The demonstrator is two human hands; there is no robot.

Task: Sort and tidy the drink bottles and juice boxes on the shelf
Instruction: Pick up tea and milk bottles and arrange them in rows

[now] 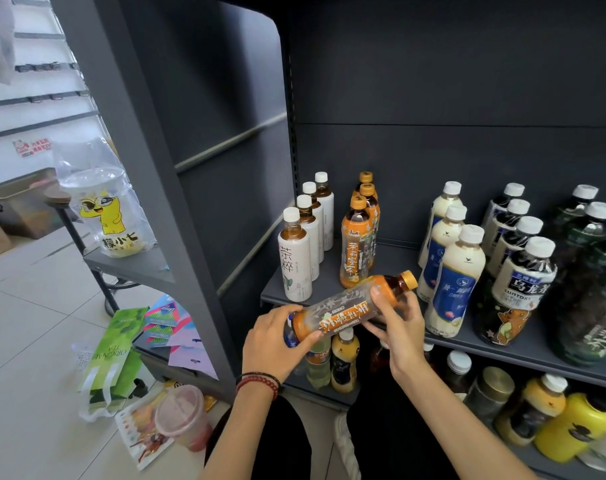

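Two hands on one bottle. The left hand point(273, 336) wraps the base end of an orange-label tea bottle point(350, 308), fingers curled round it. The right hand point(396, 318) grips it near the shoulder, thumb on top and fingers beneath. The bottle lies nearly level, cap up and to the right, in the air just in front of the shelf point(398, 261) and touching nothing on it.

Step in hand, as I read it: stand this bottle with its match, the orange-capped row point(357, 244) of three. That row runs front to back between the white-label row point(294, 261) and the cream milk-tea bottles point(455, 271).

To do it well:
- Tip the bottle upright before it crosses the shelf edge.
- The front orange bottle stands close to the edge, so the row probably needs nudging back first.
- Let the right hand lower the bottle by the neck, with the left hand letting go of the base as it lands.
- Set it in line with the row, label facing out like the one behind it.
- Keep it away from the front milk-tea bottle, which stands near on the right.

Pose: both forearms rise from below and the wrists angle inward toward each other. A beaded bracelet point(260, 381) sits on the left wrist.
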